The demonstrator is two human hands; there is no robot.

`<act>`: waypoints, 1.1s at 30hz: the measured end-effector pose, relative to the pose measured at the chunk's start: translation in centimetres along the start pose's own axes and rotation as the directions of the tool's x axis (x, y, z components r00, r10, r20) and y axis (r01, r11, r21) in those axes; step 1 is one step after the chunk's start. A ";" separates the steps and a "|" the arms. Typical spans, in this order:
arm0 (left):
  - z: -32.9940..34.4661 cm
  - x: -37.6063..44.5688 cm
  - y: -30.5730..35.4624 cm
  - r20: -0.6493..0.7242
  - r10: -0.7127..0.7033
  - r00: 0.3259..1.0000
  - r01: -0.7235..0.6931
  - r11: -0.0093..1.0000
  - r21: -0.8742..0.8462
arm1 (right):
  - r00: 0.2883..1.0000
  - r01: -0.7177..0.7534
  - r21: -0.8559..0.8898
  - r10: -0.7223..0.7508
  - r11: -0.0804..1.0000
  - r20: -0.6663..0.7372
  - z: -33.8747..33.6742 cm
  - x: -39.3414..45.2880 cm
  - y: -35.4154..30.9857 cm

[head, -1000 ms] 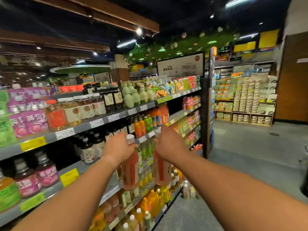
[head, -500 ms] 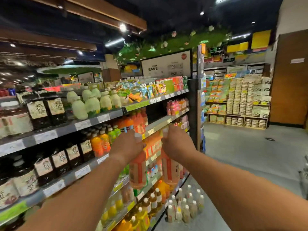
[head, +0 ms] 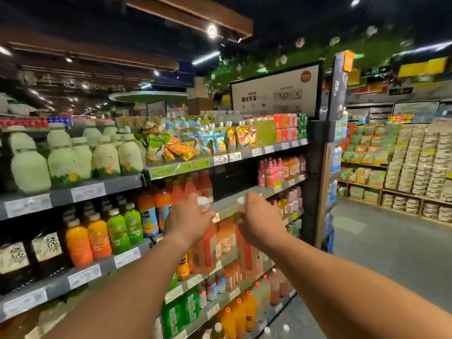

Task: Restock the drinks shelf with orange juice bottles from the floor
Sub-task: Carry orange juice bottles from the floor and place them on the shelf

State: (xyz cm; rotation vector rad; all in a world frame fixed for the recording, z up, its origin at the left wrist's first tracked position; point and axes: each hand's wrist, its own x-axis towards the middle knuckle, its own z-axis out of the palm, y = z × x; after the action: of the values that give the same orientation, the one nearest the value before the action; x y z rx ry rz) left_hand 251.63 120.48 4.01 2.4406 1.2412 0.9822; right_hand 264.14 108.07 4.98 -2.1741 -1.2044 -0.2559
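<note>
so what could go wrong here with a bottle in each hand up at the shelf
1. Each bottle is held only near its cap: the left hand grips the left bottle, the right hand the right bottle. Either could slip or swing.
2. The gap on the shelf lies beside a row of reddish bottles; the left bottle might knock them over.
3. With both hands full, neither can steady anything that tips.

Two orange juice bottles, white-capped, upright: I hold one [head: 205, 243] in my left hand [head: 186, 222], one [head: 248, 255] in my right hand [head: 259, 222], before the drinks shelf [head: 227, 206].
</note>
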 end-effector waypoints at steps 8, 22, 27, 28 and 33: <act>11.0 13.6 2.8 -0.098 -0.197 0.976 0.186 0.977 -0.107 | 0.992 0.122 0.156 -0.122 0.980 -0.014 6.8 16.2 8.1; 23.6 27.4 1.8 -0.340 -0.450 0.826 0.462 0.886 -0.051 | 0.909 0.296 0.493 -0.400 0.818 0.116 18.7 36.2 15.0; 25.6 31.2 1.1 -0.324 -0.468 0.822 0.526 0.843 0.116 | 0.854 0.305 0.512 -0.468 0.803 0.226 22.7 39.9 14.0; 25.8 31.8 0.9 -0.315 -0.472 0.823 0.533 0.834 0.145 | 0.845 0.337 0.495 -0.489 0.801 0.215 23.6 40.6 13.7; 26.5 34.7 -0.5 -0.243 -0.522 0.817 0.574 0.772 0.272 | 0.844 0.358 0.369 -0.466 0.858 0.265 26.8 44.0 12.0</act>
State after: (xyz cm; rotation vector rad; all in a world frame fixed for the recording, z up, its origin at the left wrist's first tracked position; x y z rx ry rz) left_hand 283.18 150.46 -0.11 2.0049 2.1739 0.8413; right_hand 295.27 150.34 -1.38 -1.7063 -1.7906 0.1426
